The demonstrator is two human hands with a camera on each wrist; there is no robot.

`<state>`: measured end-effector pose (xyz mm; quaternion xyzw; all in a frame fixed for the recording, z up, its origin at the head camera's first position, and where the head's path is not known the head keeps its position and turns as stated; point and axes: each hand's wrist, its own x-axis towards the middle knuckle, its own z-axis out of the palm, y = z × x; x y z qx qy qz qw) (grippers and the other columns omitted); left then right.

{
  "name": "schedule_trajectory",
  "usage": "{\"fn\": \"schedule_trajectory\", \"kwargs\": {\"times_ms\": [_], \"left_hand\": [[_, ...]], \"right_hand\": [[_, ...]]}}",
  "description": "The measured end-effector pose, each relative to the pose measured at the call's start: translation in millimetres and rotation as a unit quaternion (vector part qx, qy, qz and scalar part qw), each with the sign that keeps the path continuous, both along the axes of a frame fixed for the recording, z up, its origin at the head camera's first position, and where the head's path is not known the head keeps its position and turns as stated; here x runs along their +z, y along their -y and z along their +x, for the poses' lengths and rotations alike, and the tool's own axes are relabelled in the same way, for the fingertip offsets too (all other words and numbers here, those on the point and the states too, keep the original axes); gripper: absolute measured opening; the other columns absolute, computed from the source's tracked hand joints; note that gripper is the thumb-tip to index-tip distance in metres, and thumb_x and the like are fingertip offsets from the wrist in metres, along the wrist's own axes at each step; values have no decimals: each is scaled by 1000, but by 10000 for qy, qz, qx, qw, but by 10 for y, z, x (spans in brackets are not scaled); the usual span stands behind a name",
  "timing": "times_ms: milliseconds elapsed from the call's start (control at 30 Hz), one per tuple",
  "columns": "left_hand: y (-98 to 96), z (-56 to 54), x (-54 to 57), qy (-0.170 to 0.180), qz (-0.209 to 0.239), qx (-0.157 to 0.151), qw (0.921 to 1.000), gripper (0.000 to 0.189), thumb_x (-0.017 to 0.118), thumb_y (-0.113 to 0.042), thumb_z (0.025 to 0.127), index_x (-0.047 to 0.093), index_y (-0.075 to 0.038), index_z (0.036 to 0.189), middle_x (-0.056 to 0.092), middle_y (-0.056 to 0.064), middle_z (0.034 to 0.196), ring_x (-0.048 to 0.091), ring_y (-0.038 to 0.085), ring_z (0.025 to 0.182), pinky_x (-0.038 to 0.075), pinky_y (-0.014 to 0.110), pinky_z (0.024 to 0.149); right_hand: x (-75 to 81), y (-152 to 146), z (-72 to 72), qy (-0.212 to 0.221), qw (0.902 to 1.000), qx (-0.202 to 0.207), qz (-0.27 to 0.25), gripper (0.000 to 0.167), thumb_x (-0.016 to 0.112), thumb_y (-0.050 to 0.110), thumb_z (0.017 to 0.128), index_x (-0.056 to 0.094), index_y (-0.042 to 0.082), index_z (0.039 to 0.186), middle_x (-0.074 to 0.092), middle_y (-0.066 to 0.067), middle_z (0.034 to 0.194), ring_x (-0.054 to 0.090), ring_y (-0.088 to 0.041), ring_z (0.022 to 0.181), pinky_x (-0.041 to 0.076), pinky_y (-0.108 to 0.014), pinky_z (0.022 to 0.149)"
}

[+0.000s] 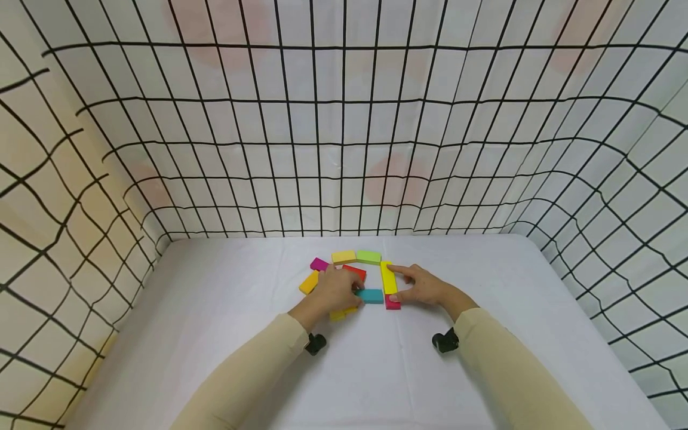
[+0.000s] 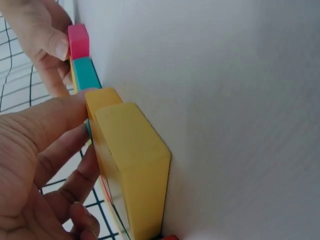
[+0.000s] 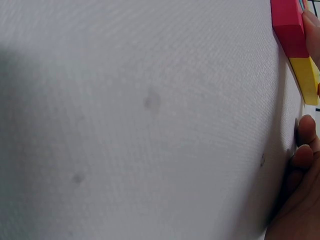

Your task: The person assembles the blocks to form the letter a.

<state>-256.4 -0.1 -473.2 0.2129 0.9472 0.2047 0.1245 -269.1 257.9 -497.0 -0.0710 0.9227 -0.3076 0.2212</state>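
My left hand (image 1: pixel 337 289) bends over the left part of a block arrangement on the white table. Its thumb and index finger pinch at the left end of a teal block (image 1: pixel 371 296); the fingers partly hide the grip. Beside that thumb are an orange block (image 2: pixel 104 96) and a yellow block (image 2: pixel 132 132). My right hand (image 1: pixel 424 286) spreads along the right side, index fingertip at the far end of a long yellow block (image 1: pixel 388 278). Its thumb touches the pink-red block (image 1: pixel 393 303) at the near end, while the other fingers stay beside the table surface.
Pale yellow (image 1: pixel 344 257) and lime green (image 1: pixel 368 257) blocks form the far side. A red block (image 1: pixel 356 273) lies inside; magenta (image 1: pixel 318 264) and orange (image 1: pixel 309 282) blocks lie left. A black wire grid (image 1: pixel 344 143) surrounds the table (image 1: pixel 376 370) at back and sides.
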Motion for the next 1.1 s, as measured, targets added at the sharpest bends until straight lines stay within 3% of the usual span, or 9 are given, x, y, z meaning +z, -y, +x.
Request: {"fn": "schedule_trajectory", "kwargs": {"times_ms": [367, 1100], "left_hand": [[-19, 41, -11, 146, 100, -152, 9997, 25, 86, -35, 82, 79, -26, 103, 66, -12, 84, 44, 19, 102, 36, 36, 84], [-4, 43, -9, 219, 135, -206, 9995, 28, 85, -39, 82, 76, -27, 105, 68, -11, 91, 46, 18, 103, 36, 37, 85]], "right_hand": [[-24, -1, 0, -42, 10000, 25, 38, 91, 82, 53, 82, 37, 33, 158, 48, -11, 121, 45, -28, 116, 41, -47, 97], [-24, -8, -16, 23, 10000, -45, -23, 92, 83, 53, 81, 37, 34, 158, 49, -12, 127, 45, -29, 119, 42, -50, 102]]}}
